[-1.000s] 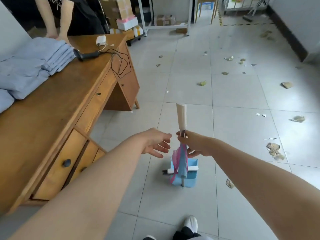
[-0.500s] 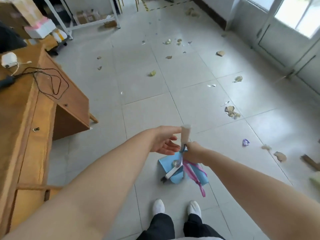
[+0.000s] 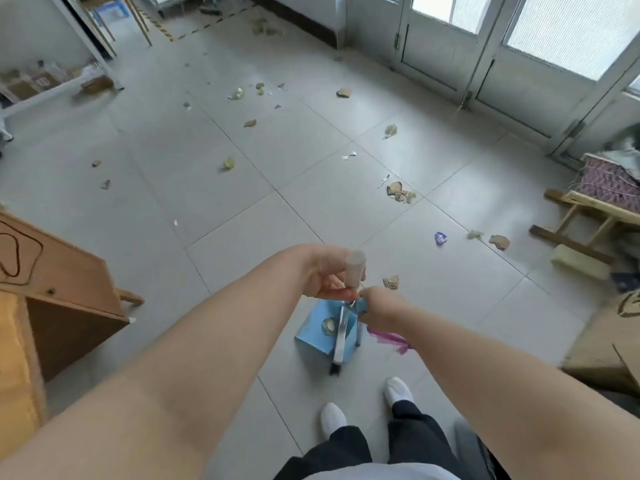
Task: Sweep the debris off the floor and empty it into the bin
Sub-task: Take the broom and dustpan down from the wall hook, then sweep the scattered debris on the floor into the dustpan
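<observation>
A blue dustpan [image 3: 317, 327] stands on the grey tiles just ahead of my feet, with a pink broom head [image 3: 389, 340] beside it. Two upright handles rise from them; one ends in a pale cap [image 3: 355, 268]. My left hand [image 3: 325, 275] has its fingers curled at the capped handle just below the cap. My right hand [image 3: 379, 308] grips the handles lower down. Debris lies scattered over the floor: cardboard scraps [image 3: 398, 192], a yellowish wad [image 3: 228, 163], a blue wrapper [image 3: 440, 237], a brown scrap [image 3: 391, 282] close to the dustpan.
A wooden desk [image 3: 52, 271] with a black cable juts in at the left. At the right stand a wooden frame [image 3: 581, 216] with purple cloth and a cardboard box [image 3: 609, 337]. Glass doors [image 3: 519, 39] line the far right wall. A metal rack [image 3: 55, 81] stands far left.
My view has swung right, away from the desk. My left hand has moved in from beside the capped handle and closed on it. My right hand stays on the handles.
</observation>
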The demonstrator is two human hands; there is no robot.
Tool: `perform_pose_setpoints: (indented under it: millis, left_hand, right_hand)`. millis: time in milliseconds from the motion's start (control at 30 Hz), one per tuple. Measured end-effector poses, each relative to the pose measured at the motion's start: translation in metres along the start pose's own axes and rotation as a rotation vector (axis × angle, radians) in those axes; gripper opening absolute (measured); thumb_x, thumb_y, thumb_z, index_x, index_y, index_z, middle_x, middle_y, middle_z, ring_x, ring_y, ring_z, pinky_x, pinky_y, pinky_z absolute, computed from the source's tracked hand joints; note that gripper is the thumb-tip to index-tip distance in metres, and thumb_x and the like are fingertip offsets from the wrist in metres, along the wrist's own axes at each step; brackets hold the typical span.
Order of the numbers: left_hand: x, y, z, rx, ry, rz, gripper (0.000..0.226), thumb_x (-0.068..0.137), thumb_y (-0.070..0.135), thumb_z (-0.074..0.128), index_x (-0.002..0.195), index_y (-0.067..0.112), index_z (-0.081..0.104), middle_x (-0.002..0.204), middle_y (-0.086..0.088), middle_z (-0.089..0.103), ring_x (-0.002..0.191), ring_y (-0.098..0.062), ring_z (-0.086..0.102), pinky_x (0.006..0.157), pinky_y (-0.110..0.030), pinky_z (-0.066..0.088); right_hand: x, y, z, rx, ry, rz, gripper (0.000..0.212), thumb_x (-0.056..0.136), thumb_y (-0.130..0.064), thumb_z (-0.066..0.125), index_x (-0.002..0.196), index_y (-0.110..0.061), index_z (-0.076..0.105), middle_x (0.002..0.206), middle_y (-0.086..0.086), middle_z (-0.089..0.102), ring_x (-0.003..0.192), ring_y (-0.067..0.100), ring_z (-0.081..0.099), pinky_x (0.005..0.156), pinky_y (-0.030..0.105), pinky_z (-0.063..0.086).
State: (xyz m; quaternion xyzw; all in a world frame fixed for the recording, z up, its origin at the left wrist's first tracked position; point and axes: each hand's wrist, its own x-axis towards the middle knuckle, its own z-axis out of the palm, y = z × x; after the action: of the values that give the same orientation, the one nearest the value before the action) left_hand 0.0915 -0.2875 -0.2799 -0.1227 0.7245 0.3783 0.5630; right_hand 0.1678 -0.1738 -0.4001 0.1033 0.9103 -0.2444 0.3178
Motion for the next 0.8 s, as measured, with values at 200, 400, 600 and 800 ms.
perform_pose_setpoints:
  millis: [200,400,600,800]
  left_hand:
    - [-0.016,-0.026,-0.065,0.027,0.154,-0.041,0.014,0.086,0.006,0.062,0.074,0.000,0.059,0.062,-0.014,0.060,0.036,-0.013,0.056,0.038,-0.016,0.050]
    - [-0.008,-0.010,-0.031,0.081,0.079,0.005,0.010,0.087,0.002,0.060,0.077,0.000,0.057,0.065,-0.013,0.063,0.042,-0.015,0.062,0.042,-0.021,0.055]
    - [0.011,0.005,0.009,0.220,0.022,-0.053,0.010,0.094,0.000,0.043,0.102,-0.004,0.048,0.085,-0.017,0.056,0.046,-0.015,0.056,0.038,-0.020,0.050]
    - [0.035,0.045,0.058,0.325,-0.020,-0.066,0.007,0.094,0.001,0.044,0.090,0.001,0.049,0.063,-0.005,0.043,0.030,-0.007,0.038,0.030,-0.012,0.034]
  right_hand:
    - [-0.035,0.066,-0.031,0.143,0.078,0.195,0.027,0.088,-0.011,0.058,0.110,-0.018,0.071,0.099,0.005,0.067,0.085,0.024,0.061,0.078,0.035,0.053]
    - [-0.036,0.051,-0.038,0.197,0.186,0.288,0.024,0.083,-0.013,0.055,0.103,-0.014,0.068,0.094,0.006,0.068,0.086,0.025,0.062,0.063,0.026,0.046]
    - [-0.054,0.081,-0.064,0.148,0.341,0.411,0.013,0.086,-0.019,0.060,0.075,-0.015,0.054,0.082,0.006,0.059,0.079,0.027,0.058,0.061,0.026,0.039]
    - [-0.073,0.131,-0.073,0.134,0.355,0.466,0.018,0.088,-0.014,0.058,0.071,-0.014,0.051,0.078,0.006,0.057,0.077,0.029,0.056,0.065,0.028,0.042]
